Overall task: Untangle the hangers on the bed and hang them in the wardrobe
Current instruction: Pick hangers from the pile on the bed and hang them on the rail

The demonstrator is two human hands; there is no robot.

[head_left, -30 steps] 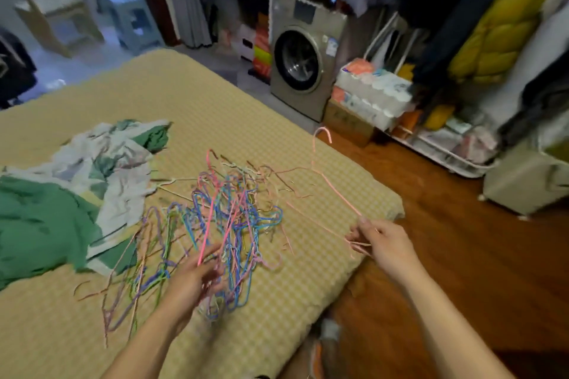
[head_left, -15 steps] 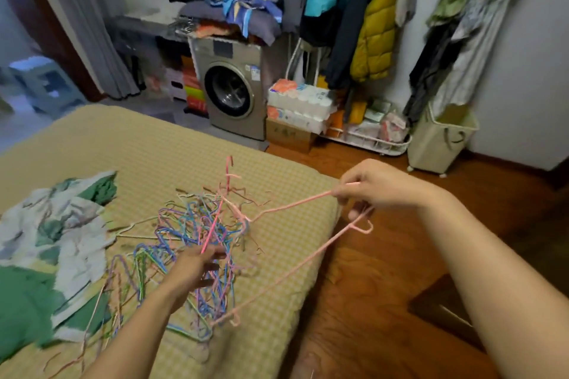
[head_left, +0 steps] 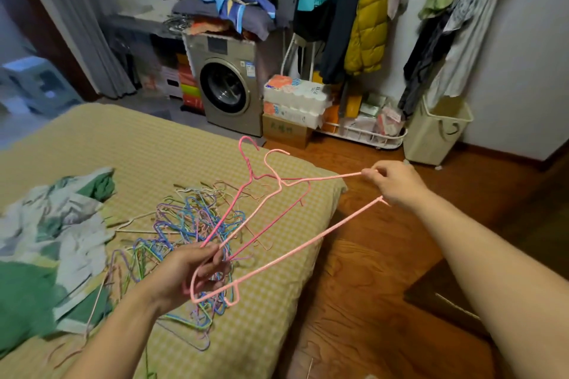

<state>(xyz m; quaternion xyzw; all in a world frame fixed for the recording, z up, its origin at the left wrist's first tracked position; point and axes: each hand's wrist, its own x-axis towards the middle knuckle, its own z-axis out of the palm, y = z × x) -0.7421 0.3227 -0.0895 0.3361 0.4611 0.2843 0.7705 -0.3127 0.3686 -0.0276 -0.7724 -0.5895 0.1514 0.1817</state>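
Pink hangers (head_left: 277, 194) are being gripped by both hands (head_left: 184, 268) above the bed (head_left: 154, 148); easing hooks apart gently should be avoiding snags.

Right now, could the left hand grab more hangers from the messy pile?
Probably not yet. The left hand hovers right over the pile of hangers, but its fingers already pinch pink hangers, which the right hand holds too.
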